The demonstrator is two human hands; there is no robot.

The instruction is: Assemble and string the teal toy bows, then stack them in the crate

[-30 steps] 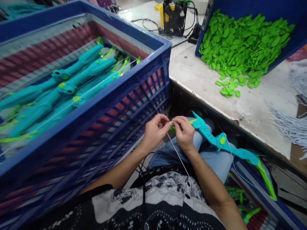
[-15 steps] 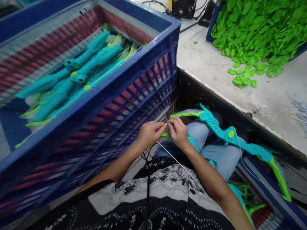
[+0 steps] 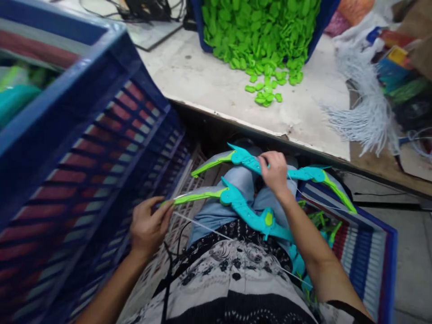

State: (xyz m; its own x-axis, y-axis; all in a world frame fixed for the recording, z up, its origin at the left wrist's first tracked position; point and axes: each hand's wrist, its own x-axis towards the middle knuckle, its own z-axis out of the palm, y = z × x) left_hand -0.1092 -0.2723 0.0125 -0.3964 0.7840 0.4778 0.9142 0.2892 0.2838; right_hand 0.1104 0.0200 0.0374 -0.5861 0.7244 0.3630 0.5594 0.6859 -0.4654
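Two teal toy bows with lime-green limb tips and white strings lie across my lap. My left hand (image 3: 150, 225) is closed on the left tip of the near toy bow (image 3: 248, 216), its thumb and fingers pinching the green limb. A white string (image 3: 202, 227) runs from that tip across my shirt toward the lower right. Further out, my right hand (image 3: 275, 170) has its fingers closed around the middle of the far toy bow (image 3: 245, 159) and hides that part. The far bow's string hangs slack on its right side.
A large blue crate (image 3: 111, 130) with teal parts stands at my left. On the white worktop (image 3: 216, 90) a bin (image 3: 199, 27) of green clips spills forward, and a bundle of white strings (image 3: 367, 117) hangs at the right. Another blue crate (image 3: 388, 261) with bows sits low right.
My hands were together at the bow's tip and have parted. The right hand moved right onto the far bow; the left keeps the near bow's tip. The camera view has turned right.
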